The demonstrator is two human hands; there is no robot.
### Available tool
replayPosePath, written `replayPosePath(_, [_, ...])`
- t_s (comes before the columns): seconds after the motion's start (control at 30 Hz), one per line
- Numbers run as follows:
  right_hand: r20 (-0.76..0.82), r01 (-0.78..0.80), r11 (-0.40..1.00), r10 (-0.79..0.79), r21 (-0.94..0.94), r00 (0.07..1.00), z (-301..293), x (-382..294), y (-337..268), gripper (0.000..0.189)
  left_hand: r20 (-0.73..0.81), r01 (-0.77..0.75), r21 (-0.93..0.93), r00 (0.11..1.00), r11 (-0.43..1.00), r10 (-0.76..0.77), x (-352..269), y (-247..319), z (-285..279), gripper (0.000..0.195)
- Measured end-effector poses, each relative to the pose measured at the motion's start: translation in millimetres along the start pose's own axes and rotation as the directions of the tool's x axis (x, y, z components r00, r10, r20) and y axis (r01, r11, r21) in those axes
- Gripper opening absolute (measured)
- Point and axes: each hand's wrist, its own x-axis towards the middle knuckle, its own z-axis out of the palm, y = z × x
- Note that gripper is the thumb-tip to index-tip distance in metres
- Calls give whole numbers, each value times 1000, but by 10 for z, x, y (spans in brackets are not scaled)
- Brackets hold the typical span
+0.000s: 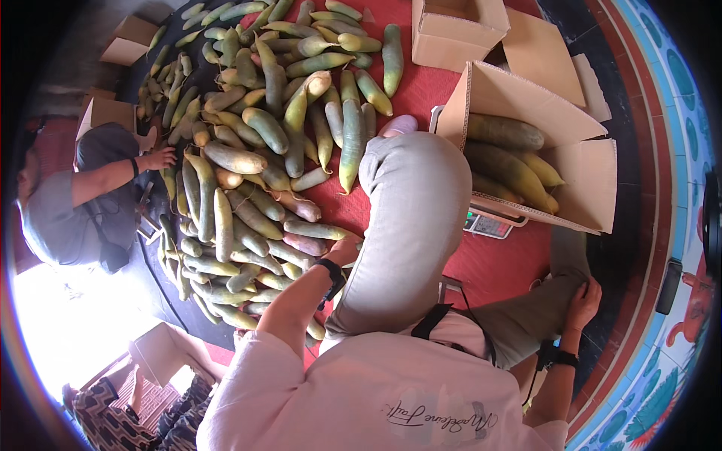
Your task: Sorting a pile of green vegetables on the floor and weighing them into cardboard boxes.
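Note:
My left hand [345, 251] reaches down at the edge of a big heap of long green radishes [242, 160]. My left knee partly hides its fingers, so I cannot tell whether they grip one. Close by lie a green radish [316, 230] and a pinkish one [305, 244]. My right hand [585, 301] rests on my right trouser leg [541, 313], holding nothing. Ahead to the right, an open cardboard box [584, 175] with several large green radishes [505, 163] stands on a digital scale [488, 225].
More cardboard boxes [457, 34] stand at the far right on the red floor covering [434, 90]. A person [84, 197] sits across the heap at left, one hand at the radishes. Another person [113, 411] is at lower left beside a carton [163, 352]. A tiled wall [682, 225] curves along the right.

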Motion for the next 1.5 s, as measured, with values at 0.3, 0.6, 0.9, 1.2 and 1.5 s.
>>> replayPosePath(0.3, [45, 17, 999, -16, -28, 999, 10, 78, -45, 22, 116, 203, 488, 949, 849, -294, -57, -701, 119, 76])
replayPosePath(0.6, [12, 38, 999, -38, -32, 999, -23, 69, -79, 20, 39, 147, 676, 971, 722, -234, -263, -196, -50, 83])
replayPosePath(0.9, [-19, 22, 1000, -23, -15, 1000, -40, 43, -97, 22, 178, 77, -414, 984, 907, -2, -527, 210, -365, 51])
replayPosePath(1.2, [-49, -56, 996, 60, 76, 997, -94, -58, -95, 22, -126, 263, -161, 950, 951, -284, -1067, 1266, -1316, 63])
replayPosePath(1.5, [-74, -71, 969, 91, 237, 993, -179, 85, -152, 22, -712, -294, -385, 697, 875, -79, -2062, 2171, -2258, 46])
